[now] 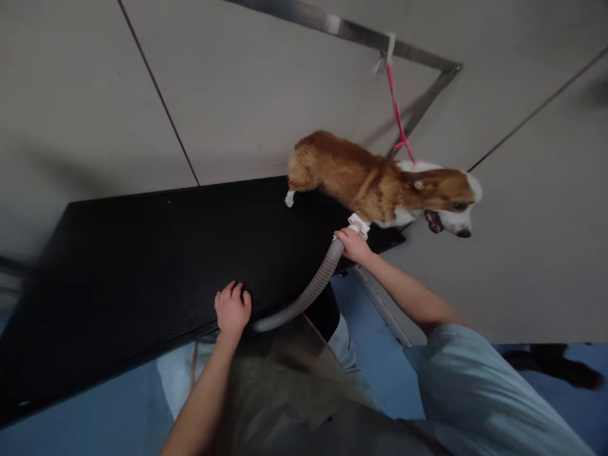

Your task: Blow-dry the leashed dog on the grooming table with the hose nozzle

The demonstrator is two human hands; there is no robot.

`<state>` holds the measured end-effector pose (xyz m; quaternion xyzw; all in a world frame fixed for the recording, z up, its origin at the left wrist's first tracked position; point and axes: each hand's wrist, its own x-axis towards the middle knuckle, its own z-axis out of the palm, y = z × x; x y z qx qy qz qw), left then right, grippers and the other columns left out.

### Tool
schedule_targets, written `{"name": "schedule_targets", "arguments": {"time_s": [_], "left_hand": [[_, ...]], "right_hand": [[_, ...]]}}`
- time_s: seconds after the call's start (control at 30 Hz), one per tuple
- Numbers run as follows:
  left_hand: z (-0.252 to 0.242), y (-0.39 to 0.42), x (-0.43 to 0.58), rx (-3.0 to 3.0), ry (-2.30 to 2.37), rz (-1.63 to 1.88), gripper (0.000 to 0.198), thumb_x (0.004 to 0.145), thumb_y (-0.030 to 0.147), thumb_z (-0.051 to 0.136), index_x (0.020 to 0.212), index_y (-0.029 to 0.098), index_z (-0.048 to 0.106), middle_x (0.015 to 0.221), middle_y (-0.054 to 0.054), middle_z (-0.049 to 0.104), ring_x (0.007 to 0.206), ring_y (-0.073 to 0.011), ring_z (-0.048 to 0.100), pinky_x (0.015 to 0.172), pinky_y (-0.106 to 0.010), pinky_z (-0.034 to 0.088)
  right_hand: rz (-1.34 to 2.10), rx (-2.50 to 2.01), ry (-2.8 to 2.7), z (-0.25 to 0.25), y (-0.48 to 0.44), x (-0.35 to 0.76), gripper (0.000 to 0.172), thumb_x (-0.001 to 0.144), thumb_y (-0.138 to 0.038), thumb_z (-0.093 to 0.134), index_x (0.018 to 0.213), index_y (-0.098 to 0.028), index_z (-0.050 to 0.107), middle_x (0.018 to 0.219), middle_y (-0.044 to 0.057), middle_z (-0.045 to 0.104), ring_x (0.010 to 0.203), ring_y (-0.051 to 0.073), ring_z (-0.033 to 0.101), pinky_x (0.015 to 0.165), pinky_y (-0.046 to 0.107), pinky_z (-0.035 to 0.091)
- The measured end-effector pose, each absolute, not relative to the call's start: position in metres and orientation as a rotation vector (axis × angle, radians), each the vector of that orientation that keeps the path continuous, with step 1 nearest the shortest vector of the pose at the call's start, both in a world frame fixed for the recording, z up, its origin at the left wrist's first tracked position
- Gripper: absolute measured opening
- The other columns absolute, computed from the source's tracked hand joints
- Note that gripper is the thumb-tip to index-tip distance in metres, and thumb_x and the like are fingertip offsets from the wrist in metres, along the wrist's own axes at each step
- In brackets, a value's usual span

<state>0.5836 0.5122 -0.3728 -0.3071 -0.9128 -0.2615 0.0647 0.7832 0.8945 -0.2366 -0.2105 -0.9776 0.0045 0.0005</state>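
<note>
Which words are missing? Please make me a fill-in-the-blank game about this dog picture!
The brown-and-white furry dog is on a flat, rectangular, ____ tabletop.
The person's ____ hand holds the ribbed grey hose.
A thin pink cord runs from the dog's ____ up toward the silver metal bar.

Missing words: black; right; neck

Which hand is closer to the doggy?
The right: the right hand grips the hose close beside the dog. The left hand rests by the table's near edge, farther off.
</note>
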Motion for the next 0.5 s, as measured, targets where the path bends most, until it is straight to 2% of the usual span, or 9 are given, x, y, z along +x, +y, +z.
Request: {"name": "schedule_targets", "arguments": {"time_s": [0.2,0.33,0.5], "left_hand": [[-0.371,0.511,0.585,-0.935,-2.773,-0.775,0.044,0.099,0.032,0.046,0.126,0.010,0.074,0.141,-0.022,0.067,0.130,-0.0353,0.061,0.123,-0.056,0.036],[-0.373,0.510,0.585,-0.925,-2.762,-0.764,0.045,0.100,0.033,0.045,0.126,0.009,0.074,0.140,-0.022,0.067,0.129,-0.0357,0.062,0.122,-0.057,0.037],[-0.372,0.508,0.585,-0.946,-2.745,-0.746,0.048,0.101,0.035,0.043,0.126,0.008,0.074,0.140,-0.024,0.067,0.128,-0.0368,0.062,0.121,-0.058,0.038]], "right_hand": [[-0.024,-0.607,-3.051,-0.238,0.896,0.790,0.060,0.083,-0.010,0.067,0.142,-0.014,0.061,0.136,0.021,0.064,0.123,0.034,0.060,0.106,0.044,0.049],[0.120,-0.696,-2.940,-0.246,0.878,0.803,0.060,0.083,-0.012,0.066,0.143,-0.012,0.060,0.140,0.022,0.063,0.129,0.035,0.060,0.109,0.046,0.051],[0.317,-0.616,-2.826,-0.251,0.876,0.828,0.053,0.086,-0.019,0.065,0.139,-0.017,0.062,0.138,0.017,0.067,0.133,0.032,0.061,0.116,0.047,0.050]]}}
